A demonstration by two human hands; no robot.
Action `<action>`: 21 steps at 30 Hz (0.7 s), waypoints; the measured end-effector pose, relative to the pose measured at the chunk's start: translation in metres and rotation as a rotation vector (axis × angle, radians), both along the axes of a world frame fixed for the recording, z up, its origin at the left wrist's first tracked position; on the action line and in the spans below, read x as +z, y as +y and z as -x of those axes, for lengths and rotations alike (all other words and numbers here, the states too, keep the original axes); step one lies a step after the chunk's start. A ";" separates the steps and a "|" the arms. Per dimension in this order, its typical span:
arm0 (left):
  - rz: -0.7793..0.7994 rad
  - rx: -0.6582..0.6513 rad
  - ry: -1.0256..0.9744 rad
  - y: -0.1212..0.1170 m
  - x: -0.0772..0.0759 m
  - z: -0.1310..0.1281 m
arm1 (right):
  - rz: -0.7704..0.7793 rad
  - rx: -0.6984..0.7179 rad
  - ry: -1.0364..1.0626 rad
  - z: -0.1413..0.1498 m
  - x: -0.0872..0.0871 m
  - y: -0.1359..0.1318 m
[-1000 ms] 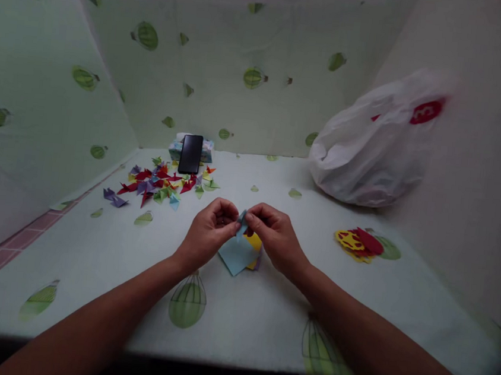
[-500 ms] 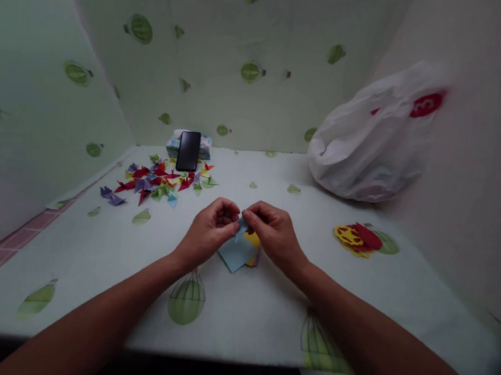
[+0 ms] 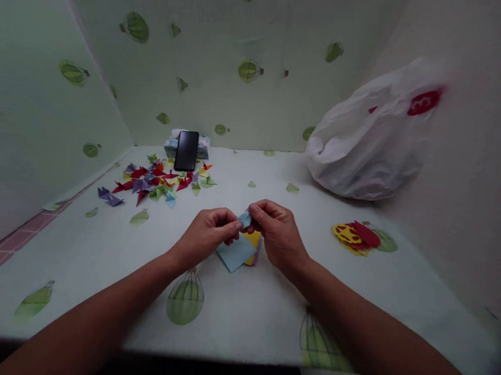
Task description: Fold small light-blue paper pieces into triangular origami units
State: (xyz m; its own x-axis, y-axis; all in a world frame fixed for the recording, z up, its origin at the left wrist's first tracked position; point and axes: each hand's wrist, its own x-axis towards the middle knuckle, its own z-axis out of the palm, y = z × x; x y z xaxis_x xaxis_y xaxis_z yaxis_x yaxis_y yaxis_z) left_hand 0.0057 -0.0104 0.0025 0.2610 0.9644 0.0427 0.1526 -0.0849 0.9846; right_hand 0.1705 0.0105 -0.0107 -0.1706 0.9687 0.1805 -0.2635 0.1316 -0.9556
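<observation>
Between my two hands is a small folded piece of light blue paper (image 3: pixel 244 218). My left hand (image 3: pixel 210 231) pinches its left side between thumb and fingers. From the right, my right hand (image 3: pixel 276 229) grips the other side, thumb on top. Just below them on the table lies a stack of square paper, with a light blue sheet (image 3: pixel 235 254) on top. Yellow paper (image 3: pixel 251 250) and a purple edge stick out at its right. My hands hide the stack's far part.
Many small folded paper birds (image 3: pixel 152 184) in several colours lie at the back left. A phone (image 3: pixel 187 151) leans on a tissue pack (image 3: pixel 203 148) behind them. A white plastic bag (image 3: pixel 366 146) stands back right, with yellow and red cutouts (image 3: pixel 355 237) in front of it.
The folded blue paper has turned from nearly upright to a flatter slant and shows more of its face. My left hand has dropped slightly, its fingers now lower.
</observation>
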 end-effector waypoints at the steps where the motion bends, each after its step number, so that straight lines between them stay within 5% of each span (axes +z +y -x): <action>1: -0.007 -0.002 0.001 0.000 0.001 0.000 | 0.030 0.018 0.037 0.000 -0.001 0.000; 13: -0.098 0.066 0.069 0.000 0.000 0.000 | 0.067 0.155 -0.057 0.000 0.000 0.005; 21: -0.104 0.041 0.091 0.001 0.000 0.001 | -0.020 0.075 -0.101 -0.002 0.000 0.005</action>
State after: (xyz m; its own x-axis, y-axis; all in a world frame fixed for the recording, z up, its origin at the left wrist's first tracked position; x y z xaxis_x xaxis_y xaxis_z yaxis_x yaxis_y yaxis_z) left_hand 0.0046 -0.0091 0.0027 0.2293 0.9658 0.1210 0.2466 -0.1779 0.9527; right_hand 0.1727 0.0151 -0.0109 -0.2611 0.9488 0.1777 -0.1761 0.1342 -0.9752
